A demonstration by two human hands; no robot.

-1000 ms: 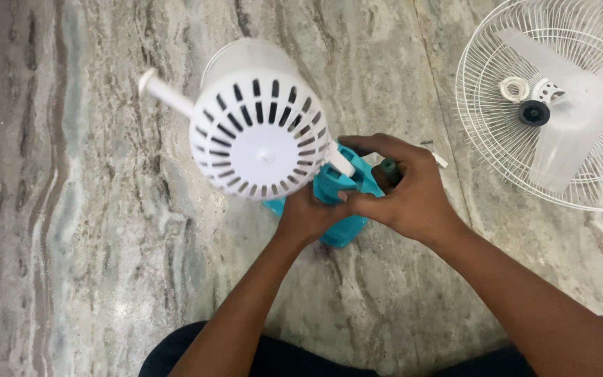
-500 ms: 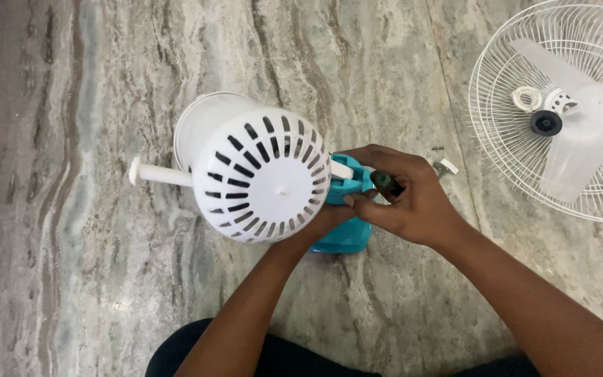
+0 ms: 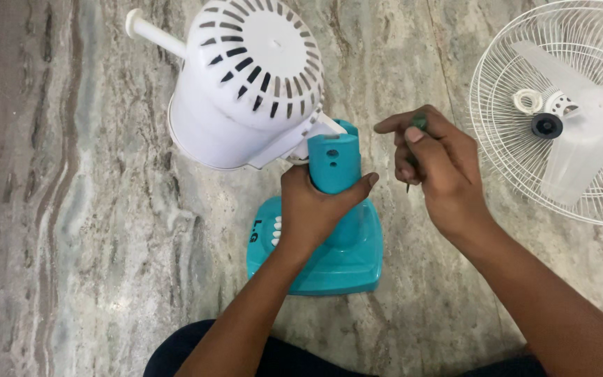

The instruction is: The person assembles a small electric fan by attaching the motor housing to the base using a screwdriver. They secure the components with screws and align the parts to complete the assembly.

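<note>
The teal fan stand (image 3: 329,241) sits on the marbled stone floor (image 3: 92,209) just in front of the person's knees, its flat base down and its neck rising toward the camera; the left hand (image 3: 312,209) is wrapped around that neck, fingers and thumb clamped tight on it; the white vented motor housing (image 3: 249,80) leans off the top of the neck to the left, a white shaft (image 3: 155,33) poking out beyond it; just to the right, clear of the neck, the right hand (image 3: 437,167) is closed on a small screwdriver (image 3: 413,150), fingers curled together round a dark handle, a thin tip showing below, though most of it is hidden; to do this well, I'd judge, the left grip should hold the neck steady against the heavy tilted housing while the tip lines up squarely with the hole; farther right lies a white wire fan guard (image 3: 511,105) with a pale blade (image 3: 581,132) resting in it.
</note>
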